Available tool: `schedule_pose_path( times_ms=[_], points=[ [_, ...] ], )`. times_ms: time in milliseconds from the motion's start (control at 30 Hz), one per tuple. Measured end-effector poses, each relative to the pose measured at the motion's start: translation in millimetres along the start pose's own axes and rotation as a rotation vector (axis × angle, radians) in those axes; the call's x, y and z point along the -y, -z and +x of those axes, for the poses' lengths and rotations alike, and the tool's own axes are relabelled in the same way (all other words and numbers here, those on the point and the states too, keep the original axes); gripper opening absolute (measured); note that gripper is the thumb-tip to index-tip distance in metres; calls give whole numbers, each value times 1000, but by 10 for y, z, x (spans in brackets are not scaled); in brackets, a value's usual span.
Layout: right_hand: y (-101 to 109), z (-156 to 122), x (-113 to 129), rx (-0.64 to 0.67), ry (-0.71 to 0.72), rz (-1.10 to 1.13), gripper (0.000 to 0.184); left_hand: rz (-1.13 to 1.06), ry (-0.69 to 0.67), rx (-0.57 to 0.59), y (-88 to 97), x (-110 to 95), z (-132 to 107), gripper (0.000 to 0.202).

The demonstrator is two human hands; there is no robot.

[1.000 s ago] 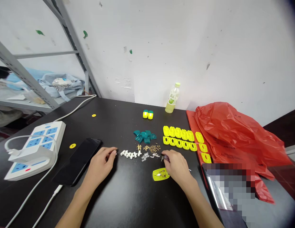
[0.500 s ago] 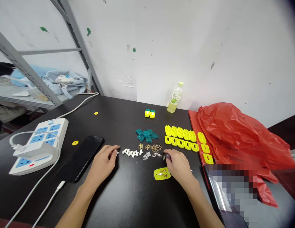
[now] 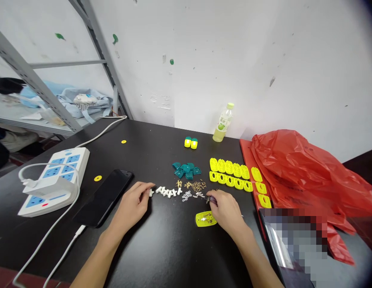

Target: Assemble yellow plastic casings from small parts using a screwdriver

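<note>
Toward the front edge of the black worktop (image 3: 168, 256) lay a yellow housing (image 3: 199, 220), glossy and rounded at the corners, with shiny metal parts (image 3: 207, 219) showing inside. Just beside it, the right hand (image 3: 229, 210) pinched a dark-handled tool (image 3: 213, 199). The left hand (image 3: 133, 204) was loosely curled, fingertips at a small white piece (image 3: 151, 193); whether they gripped it I could not tell. Beyond lay brass screws (image 3: 199, 186) and teal covers (image 3: 186, 170), with yellow shells (image 3: 229, 168) in rows toward the right edge and two yellow-and-teal units (image 3: 191, 143) nearer the back edge.
</note>
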State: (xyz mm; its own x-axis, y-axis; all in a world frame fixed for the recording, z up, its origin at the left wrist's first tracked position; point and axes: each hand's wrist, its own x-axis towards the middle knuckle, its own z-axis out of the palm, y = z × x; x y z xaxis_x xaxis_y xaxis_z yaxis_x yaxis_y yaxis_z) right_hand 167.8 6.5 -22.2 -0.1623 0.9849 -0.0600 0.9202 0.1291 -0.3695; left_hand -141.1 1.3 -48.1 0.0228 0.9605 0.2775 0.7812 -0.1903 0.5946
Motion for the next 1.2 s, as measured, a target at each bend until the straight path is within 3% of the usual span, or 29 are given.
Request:
schedule_pose_path(
  times_ms=[633, 967, 1200],
  points=[
    [22, -57, -32, -13, 22, 79, 32, -91, -12, 66, -18, -33, -27, 30],
    [61, -98, -93, -124, 46, 229, 34, 4, -125, 144, -16, -109, -1, 35],
    [292, -272, -110, -280, 10, 494, 22, 24, -145, 177, -32, -164, -17, 33]
  ],
)
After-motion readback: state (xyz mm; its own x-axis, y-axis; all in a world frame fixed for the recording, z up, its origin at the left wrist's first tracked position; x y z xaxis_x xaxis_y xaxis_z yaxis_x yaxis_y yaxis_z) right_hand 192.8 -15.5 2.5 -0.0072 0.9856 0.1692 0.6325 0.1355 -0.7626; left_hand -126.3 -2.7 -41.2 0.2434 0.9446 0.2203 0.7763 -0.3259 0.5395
